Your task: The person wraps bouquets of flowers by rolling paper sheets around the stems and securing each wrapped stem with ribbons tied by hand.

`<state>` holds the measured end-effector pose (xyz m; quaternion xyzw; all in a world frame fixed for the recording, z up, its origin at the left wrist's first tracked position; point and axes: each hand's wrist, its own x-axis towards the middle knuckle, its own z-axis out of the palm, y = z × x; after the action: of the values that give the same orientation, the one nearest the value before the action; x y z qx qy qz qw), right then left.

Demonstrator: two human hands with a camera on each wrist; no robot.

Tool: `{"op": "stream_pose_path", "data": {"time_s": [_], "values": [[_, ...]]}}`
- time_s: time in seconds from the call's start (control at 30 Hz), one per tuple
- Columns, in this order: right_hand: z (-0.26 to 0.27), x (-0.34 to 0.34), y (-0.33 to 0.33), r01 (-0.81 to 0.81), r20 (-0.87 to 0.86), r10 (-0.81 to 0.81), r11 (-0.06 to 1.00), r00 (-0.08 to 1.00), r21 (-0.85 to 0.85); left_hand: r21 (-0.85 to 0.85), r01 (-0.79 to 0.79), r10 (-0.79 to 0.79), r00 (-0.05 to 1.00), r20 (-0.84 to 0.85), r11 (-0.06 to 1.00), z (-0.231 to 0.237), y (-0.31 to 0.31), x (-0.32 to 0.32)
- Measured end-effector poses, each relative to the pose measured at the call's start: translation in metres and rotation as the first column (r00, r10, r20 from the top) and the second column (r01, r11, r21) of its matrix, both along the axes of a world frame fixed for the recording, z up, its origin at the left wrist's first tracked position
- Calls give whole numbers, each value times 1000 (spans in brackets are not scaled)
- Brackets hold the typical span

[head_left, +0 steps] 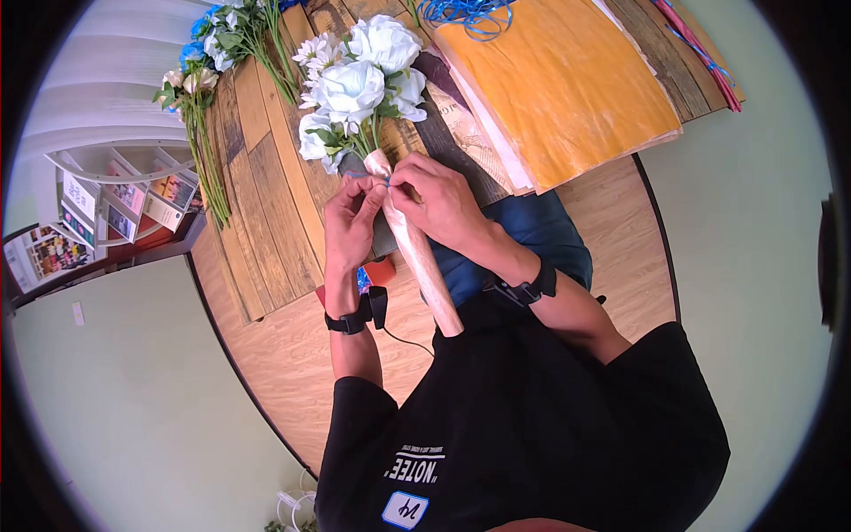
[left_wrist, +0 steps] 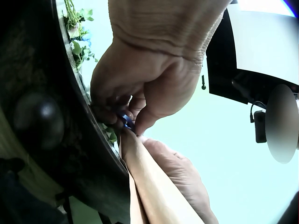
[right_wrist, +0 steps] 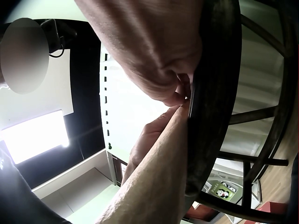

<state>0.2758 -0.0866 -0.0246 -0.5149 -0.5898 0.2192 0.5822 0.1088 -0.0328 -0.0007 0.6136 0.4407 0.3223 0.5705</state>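
A bouquet of white artificial flowers [head_left: 350,93] lies at the near edge of the table, its stems rolled in a pale pink paper wrap [head_left: 424,264] that reaches past the edge toward the person. At the neck of the wrap, both hands meet over a thin blue ribbon [left_wrist: 127,122]. The left hand [head_left: 348,223] pinches the ribbon between thumb and fingers from the left side. From the right, the right hand [head_left: 441,200] pinches it too, fingers close to the left fingertips. The ribbon's far side is hidden behind the fingers.
Orange and white wrapping sheets [head_left: 567,89] lie stacked on the right of the wooden table [head_left: 266,195], with loose blue ribbon [head_left: 465,16] on top. Rose stems [head_left: 202,142] and more flowers lie on the left. A red box [head_left: 379,270] shows below the edge.
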Motion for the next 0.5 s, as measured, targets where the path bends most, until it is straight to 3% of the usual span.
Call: {"op": "stream_pose_path", "data": {"time_s": [0.27, 0.5], "values": [[2, -5, 3, 41, 48, -42, 999, 998, 18, -7, 9, -8, 1000, 5, 1000, -7, 1, -3], [4, -8, 7, 49, 76, -49, 999, 996, -1, 104, 0, 2, 1000, -24, 995, -11, 0, -1]]}}
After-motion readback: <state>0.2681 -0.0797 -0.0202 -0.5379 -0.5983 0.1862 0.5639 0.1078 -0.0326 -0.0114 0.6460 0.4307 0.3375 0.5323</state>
